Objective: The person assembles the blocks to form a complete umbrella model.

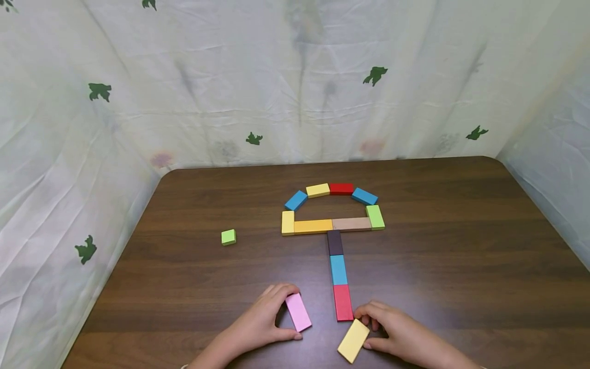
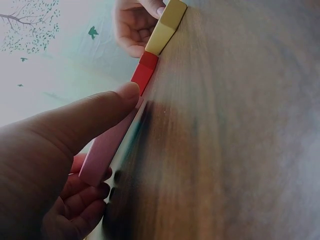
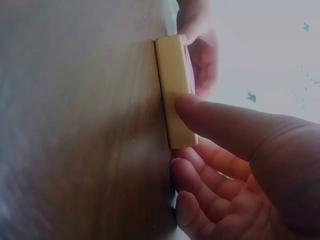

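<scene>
My left hand (image 1: 264, 319) holds a pink wooden block (image 1: 298, 312) by its two ends, fingers at the far end and thumb at the near end. In the left wrist view this pink block (image 2: 107, 150) is low against the tabletop. To the right, my right hand (image 1: 394, 330) pinches a pale yellow block (image 1: 353, 341), which lies slanted; the right wrist view shows the thumb on the side of this yellow block (image 3: 174, 75). Between the hands, just beyond the yellow block, a red block (image 1: 342, 302) ends a straight column with a light blue block (image 1: 338, 270) and a dark block (image 1: 335, 243).
Above the column, several blocks form a dome outline, its base an orange block (image 1: 313, 226) and a tan block (image 1: 351, 224). A small green block (image 1: 228, 237) lies alone on the left of the brown table (image 1: 438, 256). A patterned white cloth (image 1: 276, 77) hangs behind.
</scene>
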Available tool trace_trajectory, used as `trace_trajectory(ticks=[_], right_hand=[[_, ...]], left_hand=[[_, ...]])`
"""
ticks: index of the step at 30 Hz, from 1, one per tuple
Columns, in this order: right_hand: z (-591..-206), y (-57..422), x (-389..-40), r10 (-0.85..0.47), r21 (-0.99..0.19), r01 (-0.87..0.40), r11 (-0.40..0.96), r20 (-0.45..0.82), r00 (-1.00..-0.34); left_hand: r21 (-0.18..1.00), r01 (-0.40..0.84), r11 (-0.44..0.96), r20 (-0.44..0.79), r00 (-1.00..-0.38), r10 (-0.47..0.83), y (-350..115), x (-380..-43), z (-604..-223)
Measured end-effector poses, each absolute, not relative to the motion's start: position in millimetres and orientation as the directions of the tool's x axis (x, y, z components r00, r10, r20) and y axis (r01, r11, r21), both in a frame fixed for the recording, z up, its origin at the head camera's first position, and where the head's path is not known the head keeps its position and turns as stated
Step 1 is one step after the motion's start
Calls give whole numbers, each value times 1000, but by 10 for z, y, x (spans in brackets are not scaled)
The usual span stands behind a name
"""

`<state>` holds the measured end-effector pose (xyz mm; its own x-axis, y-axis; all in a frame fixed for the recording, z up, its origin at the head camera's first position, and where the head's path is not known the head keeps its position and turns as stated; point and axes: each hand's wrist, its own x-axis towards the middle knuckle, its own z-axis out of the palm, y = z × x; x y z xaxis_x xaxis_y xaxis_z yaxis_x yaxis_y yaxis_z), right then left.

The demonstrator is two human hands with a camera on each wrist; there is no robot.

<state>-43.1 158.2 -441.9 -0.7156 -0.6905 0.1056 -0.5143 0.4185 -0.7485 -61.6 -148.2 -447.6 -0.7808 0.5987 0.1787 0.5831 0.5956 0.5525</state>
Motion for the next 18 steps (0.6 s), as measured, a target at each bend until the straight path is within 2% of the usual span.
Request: trace_trajectory(ticks=[13,18], right_hand=[[-4433,1476,-370,-629,-688,-562,460,195,-753],[-4421,1443,-344,-589,-686,-502,527,131,-798]], left_hand=[[545,590,596,183,-777,603,-1481,-614,-4463],[549,582,600,168,-780,602,-1481,-614,-4450]])
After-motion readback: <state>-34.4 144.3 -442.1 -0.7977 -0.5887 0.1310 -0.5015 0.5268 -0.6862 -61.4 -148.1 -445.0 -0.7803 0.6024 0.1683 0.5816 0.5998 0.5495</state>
